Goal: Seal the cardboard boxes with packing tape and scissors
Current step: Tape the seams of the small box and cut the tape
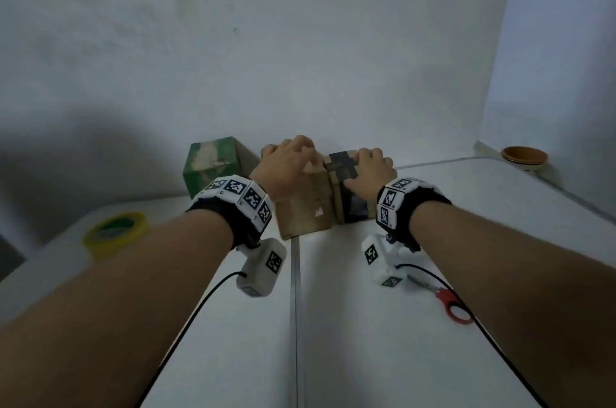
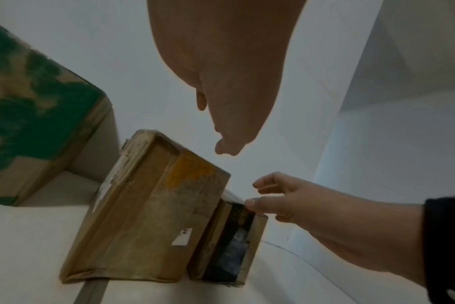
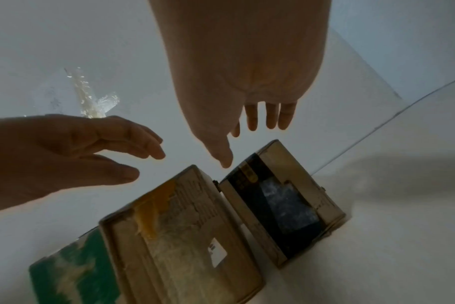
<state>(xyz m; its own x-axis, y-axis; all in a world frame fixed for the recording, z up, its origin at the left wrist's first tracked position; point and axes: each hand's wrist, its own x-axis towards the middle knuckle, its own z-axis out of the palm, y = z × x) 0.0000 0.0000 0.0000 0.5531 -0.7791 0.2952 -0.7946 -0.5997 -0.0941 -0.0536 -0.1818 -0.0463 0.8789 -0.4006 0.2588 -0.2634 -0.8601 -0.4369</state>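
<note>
Both hands are up at the back of the white table (image 1: 366, 324), right by the wall, hovering over two cardboard boxes that stand side by side and touch each other. The left hand (image 1: 287, 163) is above the plain brown box (image 2: 148, 214), the one with an orange patch near its top and a small white sticker on the front. Its fingers look loosely spread and relaxed, not gripping anything; from the wrist views there's a gap between fingertips and box. The right hand (image 1: 372, 170) is over the smaller box (image 3: 281, 203) with the dark band down its face, fingers also loose and extended. In the head view it seems to rest on the top edge, but honestly I can't tell if it truly touches. A green printed box (image 1: 212, 165) sits just left of the brown one, against the wall. The yellow tape roll (image 1: 115, 234) lies flat on the table well off to the left, and the red-handled scissors (image 1: 448, 302) lie on the table under the right forearm. Nobody's holding either.
</note>
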